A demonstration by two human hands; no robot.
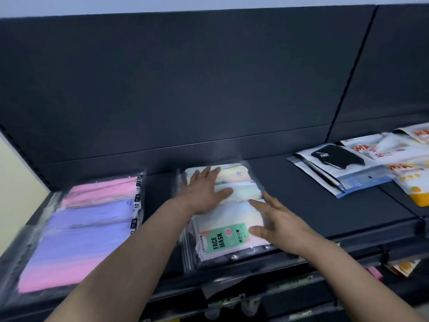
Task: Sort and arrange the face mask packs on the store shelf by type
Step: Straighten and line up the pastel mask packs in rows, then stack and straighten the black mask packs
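Left hand [204, 187]: fingers [222, 191] straight and spread, palm flat on the pastel packs [241, 189]. Right hand [281, 225]: fingers [257, 203] also apart and nearly straight, tips touching the right edge of the front pack [232, 219], thumb on its near right corner. Neither hand grips anything.

Pastel packs: clear bags, overlapped in a row at mid-shelf, running from the front lip towards the back panel [185, 89]. The front pack's long axis follows the same line. Its green label [220, 239] sits at the near end and reads "FACE MASK.", turned sideways, reading front to back. The brand beside it looks like "LEYANSE". Small Chinese print is not legible.

Shelf [313, 205]: dark grey, flat, dark panel behind. Left of the row, apart from it, lie pink and purple packs [88, 228] in clear bags, black tags showing "10". To the right, well apart, a black mask pack [336, 156] tops a loose pile, orange-lettered packs [399, 154] beyond it.

A cream wall [18, 182] shows far left. A lower shelf [301, 296] shows below the lip.
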